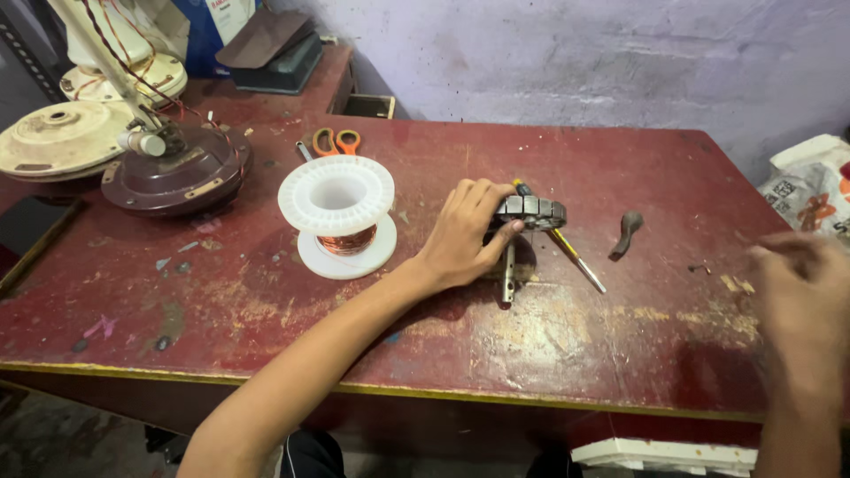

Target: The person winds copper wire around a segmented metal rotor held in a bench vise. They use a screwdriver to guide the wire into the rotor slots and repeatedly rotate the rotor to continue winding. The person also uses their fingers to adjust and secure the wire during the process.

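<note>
My left hand [465,235] grips a small grey metal motor core [531,211] standing on its shaft on the worn red table [266,310]. A screwdriver with a yellow and black handle [567,248] lies just behind and to the right of the core. My right hand [801,288] is blurred at the table's right side, raised near the edge, and I cannot see anything in it. A white plastic spool of copper wire [338,217] stands to the left of my left hand.
A dark bent metal piece [627,232] lies right of the screwdriver. Orange-handled scissors [332,142] rest at the back. A dark brown fan motor housing [173,168] and cream fan parts [62,137] sit at far left. A printed white sack [810,186] is at right.
</note>
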